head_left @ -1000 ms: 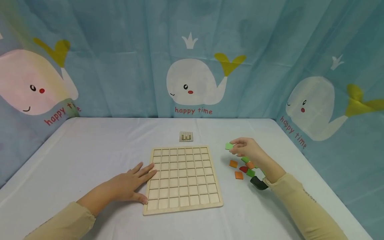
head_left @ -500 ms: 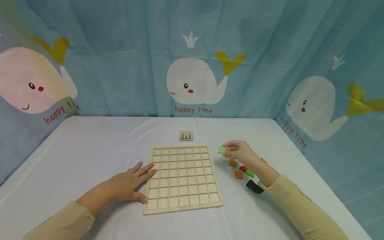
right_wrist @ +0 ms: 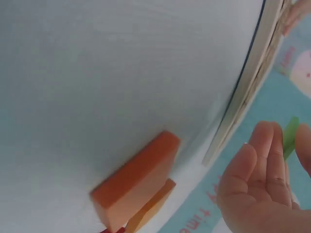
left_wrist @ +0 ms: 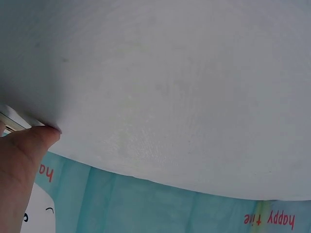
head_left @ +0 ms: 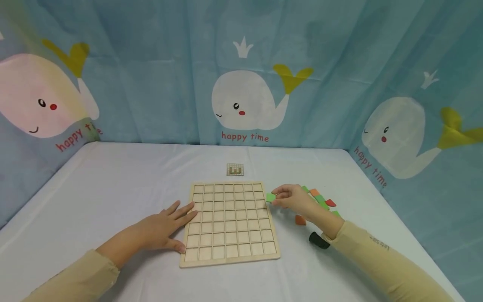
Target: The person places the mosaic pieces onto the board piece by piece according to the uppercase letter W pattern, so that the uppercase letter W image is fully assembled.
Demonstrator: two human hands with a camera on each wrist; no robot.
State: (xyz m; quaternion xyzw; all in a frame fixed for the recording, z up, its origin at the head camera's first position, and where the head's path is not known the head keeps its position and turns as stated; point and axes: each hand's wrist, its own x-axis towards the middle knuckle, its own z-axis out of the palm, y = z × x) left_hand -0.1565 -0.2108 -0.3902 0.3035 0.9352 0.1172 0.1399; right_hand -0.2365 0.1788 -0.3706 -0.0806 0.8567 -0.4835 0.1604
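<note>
A wooden board [head_left: 231, 227] with a grid of square recesses lies on the white table. My left hand [head_left: 160, 230] rests along its left edge with fingers spread; in the left wrist view the thumb [left_wrist: 36, 138] shows beside that edge. My right hand [head_left: 296, 200] pinches a light green tile [head_left: 270, 197] between thumb and fingers, right at the board's right edge. The right wrist view shows the green tile [right_wrist: 290, 137] edge-on between the fingers.
Several loose green, orange and red pieces lie right of the board, including an orange tile [head_left: 300, 220] and a red piece [head_left: 330, 203]. A small card with a grid pattern [head_left: 235, 170] lies behind the board. A black rounded object [head_left: 319, 240] shows below the right wrist.
My right hand has carried the green tile leftward and nearer me, from above the loose pieces to the board's right edge. The left hand stays in place on the board.
</note>
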